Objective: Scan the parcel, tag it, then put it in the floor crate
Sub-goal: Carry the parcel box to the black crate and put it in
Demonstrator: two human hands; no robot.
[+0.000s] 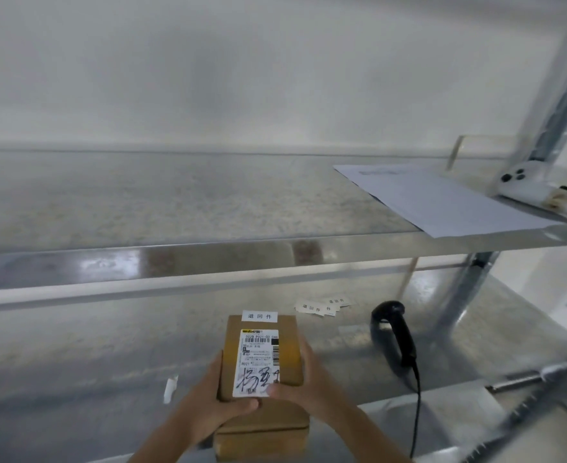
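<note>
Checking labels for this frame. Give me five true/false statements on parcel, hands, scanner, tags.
1. Both hands hold the parcel. True: the left hand and the right hand grip its near end.
2. The scanner is in the right hand. False: it stands on the lower shelf, right of the parcel.
3. A white tag sits at the parcel's far edge. True.
4. The spare tags lie on the upper shelf. False: they lie on the lower shelf, behind the parcel.
5. The held parcel is above another box. True.
</note>
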